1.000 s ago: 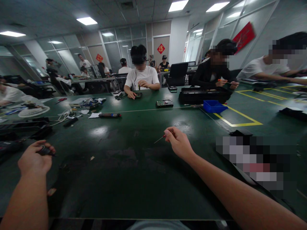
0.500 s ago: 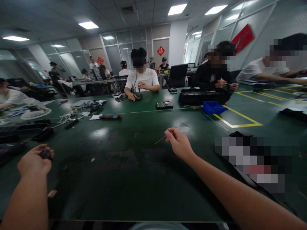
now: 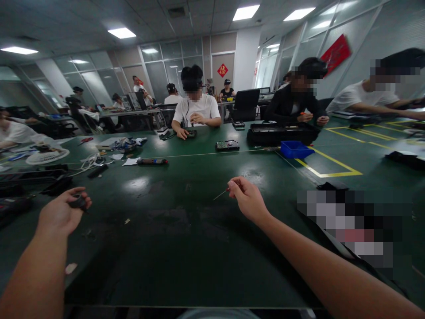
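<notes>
My right hand (image 3: 249, 199) pinches a small screwdriver (image 3: 220, 194) above the middle of the green table (image 3: 186, 266). Its thin metal shaft points left and down, and the fingers cover most of its reddish handle. On the left, my left hand (image 3: 63, 210) is closed around a small dark rounded object (image 3: 79, 202); part of it shows between thumb and fingers, but its kind is unclear. The hands are well apart, both raised over the tabletop.
A dark-handled tool (image 3: 152, 162) lies beyond my hands, with a circuit-board device (image 3: 227, 145) further back. A blue bin (image 3: 295, 149) stands right of a long black casing (image 3: 282, 134). Cables and a white fan grille (image 3: 48, 154) clutter the left. Co-workers sit across the table.
My left hand has moved right and slightly up with the dark object in it. My right hand and the screwdriver have stayed nearly still.
</notes>
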Motion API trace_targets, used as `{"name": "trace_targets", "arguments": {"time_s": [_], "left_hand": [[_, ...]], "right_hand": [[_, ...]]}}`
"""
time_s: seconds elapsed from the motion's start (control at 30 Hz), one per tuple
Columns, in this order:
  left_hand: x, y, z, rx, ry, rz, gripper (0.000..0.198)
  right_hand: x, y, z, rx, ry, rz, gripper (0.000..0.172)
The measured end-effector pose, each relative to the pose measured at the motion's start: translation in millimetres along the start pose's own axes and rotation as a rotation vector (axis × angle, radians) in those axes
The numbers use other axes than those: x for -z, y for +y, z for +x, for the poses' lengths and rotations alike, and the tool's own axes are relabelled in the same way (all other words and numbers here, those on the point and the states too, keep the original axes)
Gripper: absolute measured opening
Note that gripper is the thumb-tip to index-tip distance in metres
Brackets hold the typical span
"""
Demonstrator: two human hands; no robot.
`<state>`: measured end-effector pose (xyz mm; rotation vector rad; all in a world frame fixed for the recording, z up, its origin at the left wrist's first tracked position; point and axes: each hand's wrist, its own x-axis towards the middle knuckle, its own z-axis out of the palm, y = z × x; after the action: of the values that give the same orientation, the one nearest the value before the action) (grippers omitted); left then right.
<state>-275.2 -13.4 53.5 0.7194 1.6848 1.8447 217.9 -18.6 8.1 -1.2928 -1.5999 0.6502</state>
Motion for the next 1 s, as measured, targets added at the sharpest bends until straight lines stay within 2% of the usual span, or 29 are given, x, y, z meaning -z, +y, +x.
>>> {"name": "trace_targets", "arguments": {"time_s": [0.07, 0.27, 0.43, 0.57, 0.67, 0.77, 0.83, 0.9, 1.0], "left_hand": [[-13.6, 6.4, -10.7, 0.091, -0.049, -0.045, 0.034], [-60.8, 17.6, -51.0, 0.16, -0.326, -0.092, 0.031], [-100.0, 6.5, -78.7, 0.275, -0.576, -0.152, 0.027], [-130.3, -6.5, -99.0, 0.287, -0.772, -0.179, 0.023], [-146.2, -11.9, -107.5, 0.293, -0.864, -0.157, 0.023], [-151.9, -10.2, -105.8, 0.259, -0.866, -0.119, 0.027], [-149.0, -5.0, -98.3, 0.212, -0.802, -0.08, 0.029], [-139.9, 2.5, -86.6, 0.189, -0.698, -0.048, 0.027], [-114.4, 15.7, -64.0, 0.214, -0.565, -0.025, 0.022]], "right_hand": [[0.1, -0.2, 0.1, 0.001, -0.001, -0.004, 0.027], [0.8, -2.4, -0.1, -0.006, -0.003, -0.006, 0.027], [-0.7, -0.4, -0.1, -0.011, 0.001, 0.012, 0.026], [-0.6, 1.9, 0.2, -0.01, -0.003, 0.025, 0.027], [0.8, 2.3, 0.5, -0.009, -0.006, 0.013, 0.028], [1.7, 1.9, 0.7, -0.006, -0.001, 0.014, 0.028], [1.8, 1.5, 0.7, -0.005, 0.004, 0.018, 0.027], [1.7, 0.9, 0.7, -0.003, 0.009, 0.022, 0.027], [2.0, -0.5, 0.6, -0.002, 0.008, 0.017, 0.026]]}}
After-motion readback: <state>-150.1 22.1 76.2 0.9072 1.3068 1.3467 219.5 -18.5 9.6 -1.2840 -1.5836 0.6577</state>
